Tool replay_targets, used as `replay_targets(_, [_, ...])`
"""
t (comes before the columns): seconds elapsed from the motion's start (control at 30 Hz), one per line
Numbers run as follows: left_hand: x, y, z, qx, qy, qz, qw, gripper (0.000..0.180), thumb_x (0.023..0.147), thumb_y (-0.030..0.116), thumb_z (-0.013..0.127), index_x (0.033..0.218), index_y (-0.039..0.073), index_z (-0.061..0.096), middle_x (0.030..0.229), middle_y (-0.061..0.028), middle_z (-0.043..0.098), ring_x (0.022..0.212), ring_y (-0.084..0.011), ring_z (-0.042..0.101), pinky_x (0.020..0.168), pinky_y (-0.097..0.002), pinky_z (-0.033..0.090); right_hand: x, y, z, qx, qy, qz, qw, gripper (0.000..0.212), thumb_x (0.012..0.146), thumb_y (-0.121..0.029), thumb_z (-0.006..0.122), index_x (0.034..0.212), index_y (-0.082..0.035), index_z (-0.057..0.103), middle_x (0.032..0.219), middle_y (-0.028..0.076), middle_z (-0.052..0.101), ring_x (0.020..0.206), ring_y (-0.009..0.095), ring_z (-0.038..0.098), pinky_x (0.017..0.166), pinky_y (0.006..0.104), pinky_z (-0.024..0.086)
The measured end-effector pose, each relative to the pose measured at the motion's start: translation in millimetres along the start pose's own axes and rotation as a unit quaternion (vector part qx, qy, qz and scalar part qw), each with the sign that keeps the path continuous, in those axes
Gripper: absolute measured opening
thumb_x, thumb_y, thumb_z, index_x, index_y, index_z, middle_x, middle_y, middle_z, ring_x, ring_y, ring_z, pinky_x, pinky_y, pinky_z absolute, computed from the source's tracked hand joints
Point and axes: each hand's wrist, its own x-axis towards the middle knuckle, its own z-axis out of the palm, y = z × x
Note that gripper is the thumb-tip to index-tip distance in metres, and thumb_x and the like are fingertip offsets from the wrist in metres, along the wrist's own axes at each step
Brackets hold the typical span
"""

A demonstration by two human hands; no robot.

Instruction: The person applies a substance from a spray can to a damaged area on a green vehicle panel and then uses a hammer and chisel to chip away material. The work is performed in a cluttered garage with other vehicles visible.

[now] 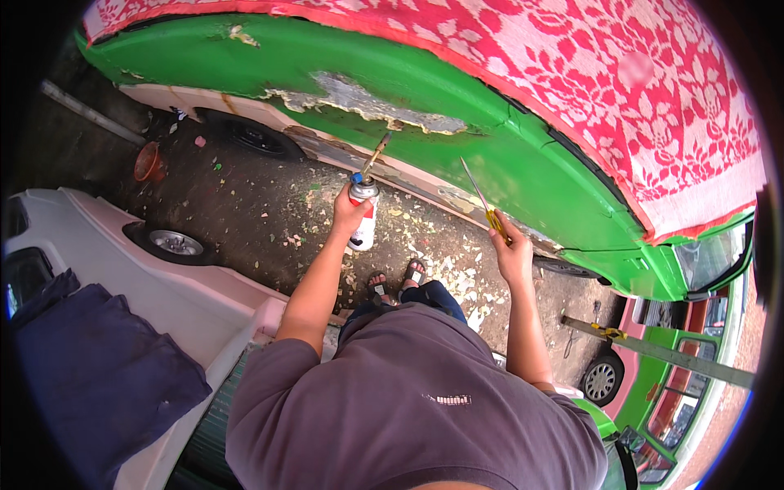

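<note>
My left hand is wrapped round the white and red gas canister of a blowtorch. Its burner tube points up toward the green vehicle panel, just below a bare grey patch with ragged, curling paint edges. Whether a flame burns at the tip I cannot tell. Farther right, my right hand grips a screwdriver by its yellow handle. The long thin metal shaft slants up and left, its tip in front of the green panel; contact there cannot be made out.
Paint flakes litter the ground around my sandalled feet. A red patterned cloth covers the vehicle's upper part. Behind me on the left stands a pale car with dark cloth on it. A metal bar crosses at right, near another green vehicle.
</note>
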Motion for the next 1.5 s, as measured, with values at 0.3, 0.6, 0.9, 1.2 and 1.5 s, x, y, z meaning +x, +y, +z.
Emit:
replay_targets(0.3, [8.2, -3.1, -51.9, 0.029, 0.134, -0.034, 0.990, 0.034, 0.075, 0.015, 0.074, 0.105, 0.003, 0.060, 0.095, -0.0064, 0.067, 0.084, -0.0152, 0.063, 0.078, -0.0306, 0.050, 22.7, -21.3, 12.7, -0.021, -0.045, -0.018, 0.999, 0.043, 0.088, -0.019, 0.066, 0.130, -0.015, 0.059, 0.111, 0.020, 0.067, 0.100, 0.023, 0.067, 0.087, 0.0339, 0.049])
replay_targets(0.6, [21.0, 29.7, -63.9, 0.025, 0.240, -0.013, 0.970, 0.033, 0.077, 0.010, 0.072, 0.106, 0.001, 0.060, 0.096, -0.0069, 0.067, 0.083, -0.0150, 0.063, 0.075, -0.0306, 0.051, 63.2, -28.1, 18.8, -0.014, -0.069, -0.095, 0.993, 0.043, 0.088, -0.017, 0.066, 0.130, -0.015, 0.059, 0.111, 0.021, 0.067, 0.101, 0.022, 0.066, 0.088, 0.0342, 0.049])
replay_targets(0.9, [24.9, 38.3, -102.8, 0.046, 0.259, -0.036, 0.964, 0.035, 0.077, 0.012, 0.072, 0.108, 0.001, 0.060, 0.097, -0.0079, 0.067, 0.085, -0.0159, 0.063, 0.077, -0.0308, 0.050, 98.8, -79.2, 49.3, 0.008, -0.137, -0.151, 0.979, 0.041, 0.088, -0.015, 0.065, 0.128, -0.011, 0.059, 0.111, 0.021, 0.067, 0.099, 0.024, 0.067, 0.086, 0.0339, 0.050])
replay_targets(1.2, [80.1, 37.2, -196.8, 0.073, 0.188, -0.047, 0.978, 0.036, 0.076, 0.013, 0.074, 0.107, 0.002, 0.061, 0.097, -0.0074, 0.067, 0.087, -0.0157, 0.063, 0.079, -0.0319, 0.050, 99.7, -164.1, 136.4, -0.012, -0.111, -0.069, 0.991, 0.041, 0.088, -0.016, 0.066, 0.128, -0.010, 0.059, 0.110, 0.019, 0.068, 0.096, 0.020, 0.067, 0.084, 0.0326, 0.050])
replay_targets(1.5, [111.8, 19.4, -263.2, 0.026, 0.070, -0.039, 0.996, 0.039, 0.074, 0.011, 0.075, 0.109, 0.002, 0.058, 0.101, -0.0087, 0.068, 0.092, -0.0180, 0.064, 0.084, -0.0330, 0.049, 78.0, -245.8, 206.6, -0.016, -0.069, -0.078, 0.994, 0.043, 0.088, -0.016, 0.065, 0.130, -0.009, 0.058, 0.109, 0.017, 0.069, 0.095, 0.013, 0.062, 0.085, 0.0295, 0.048])
